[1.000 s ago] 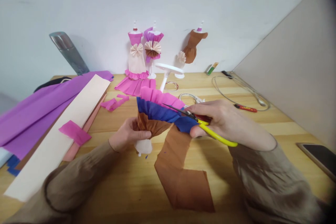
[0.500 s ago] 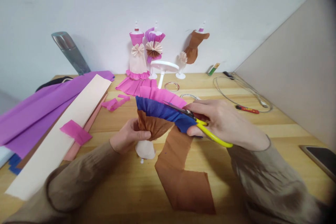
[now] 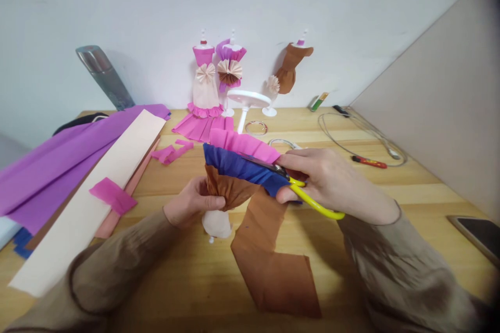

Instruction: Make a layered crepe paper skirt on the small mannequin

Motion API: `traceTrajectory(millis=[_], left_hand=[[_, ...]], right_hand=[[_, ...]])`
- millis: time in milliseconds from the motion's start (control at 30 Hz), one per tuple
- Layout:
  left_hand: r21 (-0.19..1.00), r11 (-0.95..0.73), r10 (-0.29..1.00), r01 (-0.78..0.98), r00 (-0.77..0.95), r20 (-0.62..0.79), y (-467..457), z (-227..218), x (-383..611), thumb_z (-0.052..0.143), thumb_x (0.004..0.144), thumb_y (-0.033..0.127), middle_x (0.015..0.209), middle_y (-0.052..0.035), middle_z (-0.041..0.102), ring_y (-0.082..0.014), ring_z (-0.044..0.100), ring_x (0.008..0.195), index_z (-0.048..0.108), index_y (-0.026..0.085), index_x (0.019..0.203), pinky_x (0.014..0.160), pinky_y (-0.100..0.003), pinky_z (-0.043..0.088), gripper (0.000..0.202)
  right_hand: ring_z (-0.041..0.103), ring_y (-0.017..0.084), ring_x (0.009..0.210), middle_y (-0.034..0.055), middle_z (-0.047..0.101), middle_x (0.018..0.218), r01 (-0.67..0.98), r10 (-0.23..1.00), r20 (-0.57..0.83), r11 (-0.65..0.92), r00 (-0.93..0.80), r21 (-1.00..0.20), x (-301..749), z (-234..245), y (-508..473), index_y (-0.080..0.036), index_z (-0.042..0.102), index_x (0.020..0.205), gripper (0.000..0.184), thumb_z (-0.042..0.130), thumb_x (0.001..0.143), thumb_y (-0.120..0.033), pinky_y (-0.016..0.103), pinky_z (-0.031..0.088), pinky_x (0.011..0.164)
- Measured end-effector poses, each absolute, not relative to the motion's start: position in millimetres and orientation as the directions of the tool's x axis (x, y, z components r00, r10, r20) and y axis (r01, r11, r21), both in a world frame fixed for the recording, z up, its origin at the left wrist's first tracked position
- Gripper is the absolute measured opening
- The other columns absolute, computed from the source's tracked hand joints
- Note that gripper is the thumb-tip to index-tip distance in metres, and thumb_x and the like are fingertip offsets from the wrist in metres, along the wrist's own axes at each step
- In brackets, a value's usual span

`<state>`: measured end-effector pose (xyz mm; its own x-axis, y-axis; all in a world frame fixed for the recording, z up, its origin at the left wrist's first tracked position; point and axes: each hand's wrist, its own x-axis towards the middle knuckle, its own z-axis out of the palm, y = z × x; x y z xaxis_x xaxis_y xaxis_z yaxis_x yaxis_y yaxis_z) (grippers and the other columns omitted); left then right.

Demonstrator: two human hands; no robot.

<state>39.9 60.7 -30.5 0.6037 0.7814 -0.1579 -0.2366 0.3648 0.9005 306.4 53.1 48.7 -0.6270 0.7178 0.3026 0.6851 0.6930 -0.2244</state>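
My left hand [image 3: 192, 203] is closed around the waist of a small white mannequin [image 3: 217, 222] wearing a layered crepe-paper skirt [image 3: 238, 167] in brown, blue and pink. My right hand [image 3: 332, 182] grips yellow-handled scissors [image 3: 308, 199], whose blades lie across the blue layer of the skirt. A long brown paper strip [image 3: 269, 265] trails from the skirt down onto the wooden table [image 3: 410, 182].
Purple [image 3: 58, 161] and cream [image 3: 86, 197] paper sheets lie at left with pink scraps [image 3: 111, 195]. Three dressed mannequins [image 3: 205, 80] stand by the wall, beside a white stand [image 3: 246, 101]. Wire and a red tool [image 3: 369, 162] lie at right; a phone [image 3: 478, 234] is at the right edge.
The scissor blades have closed further into the blue layer and my right hand has shifted slightly left. The blue flap near my right thumb is shorter now.
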Motion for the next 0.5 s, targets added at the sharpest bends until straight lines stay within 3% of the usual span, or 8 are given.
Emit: traceTrajectory(millis=[500], left_hand=[[0.898,0.367,0.772,-0.244,0.618,-0.148,61.1,-27.2,41.5,0.088,0.057,0.037,0.061,0.0001,0.052,-0.0094,0.047,0.056,0.057,0.013,0.065,0.050,-0.022,0.037,0.041]], right_hand=[[0.049,0.016,0.053,0.0027,0.056,0.060,0.679,0.728,0.309,0.684,-0.612,-0.267,305.6,49.2,52.8,-0.018,0.064,0.078,0.058,0.047,0.089,-0.072,0.029,0.031,0.053]])
